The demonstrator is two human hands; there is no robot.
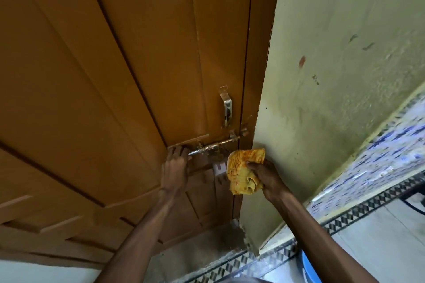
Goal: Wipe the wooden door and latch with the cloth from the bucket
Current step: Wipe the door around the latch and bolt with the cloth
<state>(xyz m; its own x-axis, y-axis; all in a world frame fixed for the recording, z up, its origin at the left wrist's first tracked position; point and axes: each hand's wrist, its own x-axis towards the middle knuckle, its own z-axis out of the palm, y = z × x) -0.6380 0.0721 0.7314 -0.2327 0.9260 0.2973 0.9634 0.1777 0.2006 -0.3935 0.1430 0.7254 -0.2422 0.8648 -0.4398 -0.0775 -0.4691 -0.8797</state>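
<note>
A brown wooden door fills the left and middle of the head view. Its metal sliding latch runs across to the door frame, below a steel pull handle. My left hand grips the left end of the latch bolt. My right hand holds a crumpled yellow cloth with red marks, just below and right of the latch, close to the door's edge. Only a blue rim of the bucket shows at the bottom right.
A pale green wall with stains stands right of the door frame. Blue patterned tiles run along the wall's base, with a black-and-white border strip on the floor. A grey stone threshold lies under the door.
</note>
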